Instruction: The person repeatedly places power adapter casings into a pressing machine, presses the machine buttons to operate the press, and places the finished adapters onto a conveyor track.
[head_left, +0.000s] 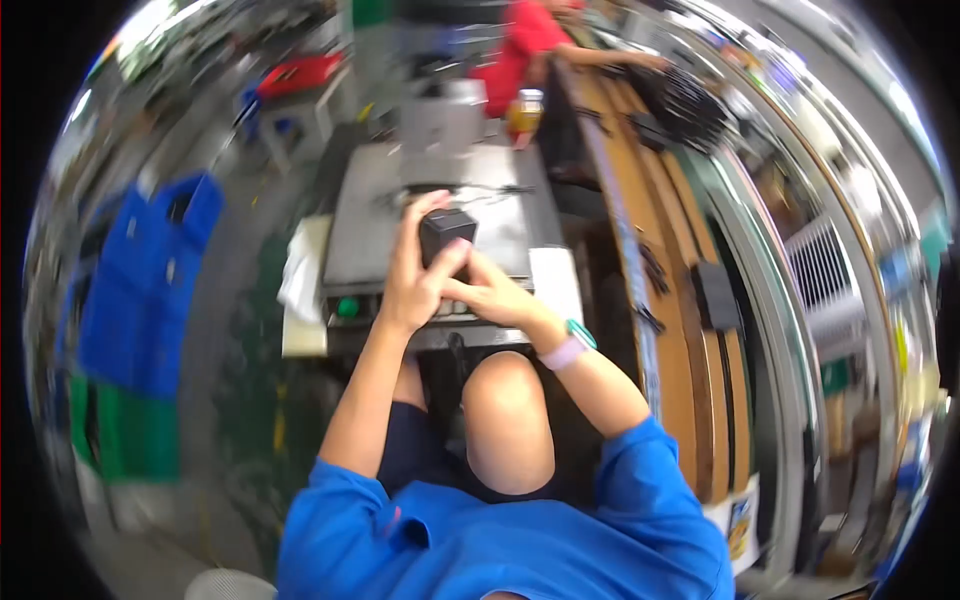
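Observation:
A small black box [447, 229], with flat faces and square edges, is held up in front of me over the metal-topped machine [370, 215]. My left hand [408, 278] is closed around its left side, thumb across the near face. From the right, my right hand [490, 288] grips the box low down, its fingertips partly hidden behind the box and the left thumb. The two hands meet just below it. What kind of part the box is, I cannot make out. A green button [347, 307] shows on the machine's front panel.
Blue bins [135, 290] and a green bin [137, 430] stand at left. Along the right runs a conveyor [655, 270] carrying a dark block [713, 295]. A person in a red shirt [525, 45] reaches over its far end. Blurred upright machine parts [440, 120] stand ahead.

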